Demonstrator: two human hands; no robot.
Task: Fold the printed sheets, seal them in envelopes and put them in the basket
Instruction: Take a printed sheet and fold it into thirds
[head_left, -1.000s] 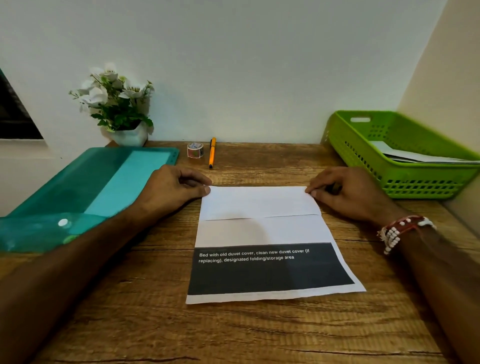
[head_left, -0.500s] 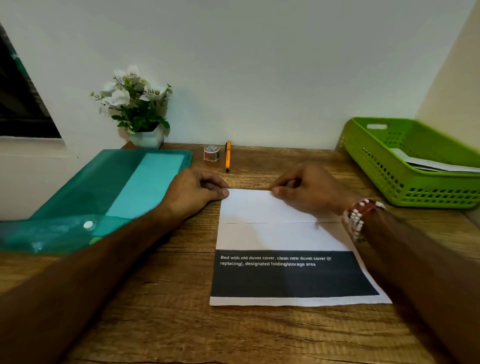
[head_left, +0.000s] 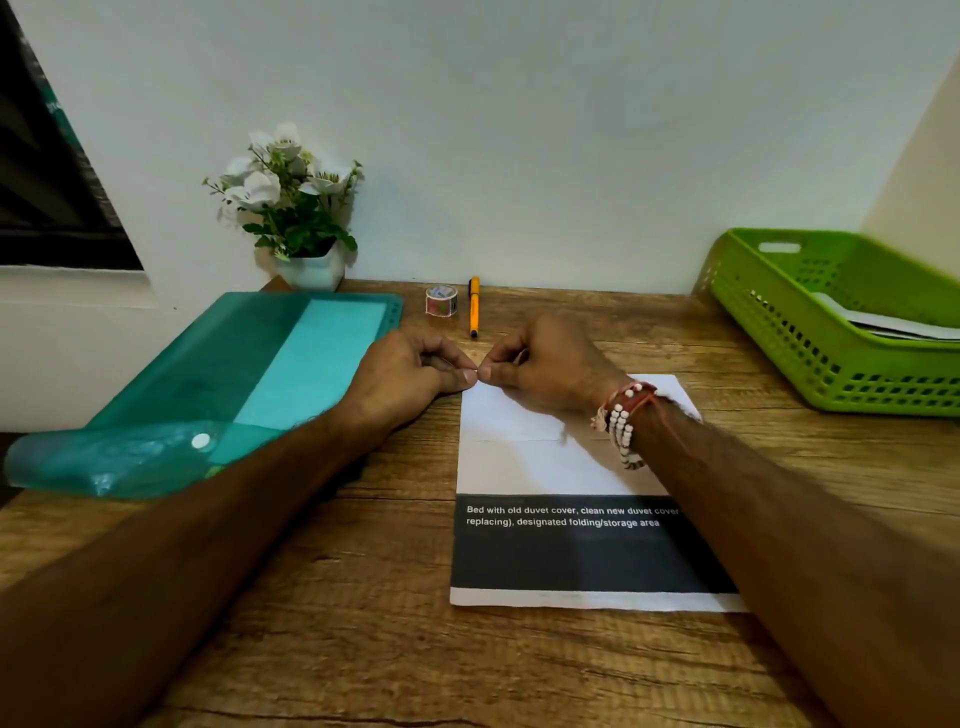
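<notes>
**Both hands meet at the sheet's far left corner**

We see the printed sheet (head_left: 519, 457) lying flat on the bench (head_left: 363, 649). Its far part is folded over toward us, and the flap's edge runs across the white area above a dark printed band. The left hand (head_left: 415, 374) and right hand (head_left: 550, 369) meet at the sheet's far left corner. Their fingers are curled, and each pinches the folded edge there. The right forearm crosses the sheet's right side, with a beaded bracelet (head_left: 623, 415) at the wrist. The green basket (head_left: 810, 358) stands well apart at the far right, with white papers (head_left: 893, 325) in it. A teal folder (head_left: 234, 374) lies to the left. A tape roll (head_left: 441, 300) and an orange pen (head_left: 474, 306) sit side by side near the wall.
</notes>
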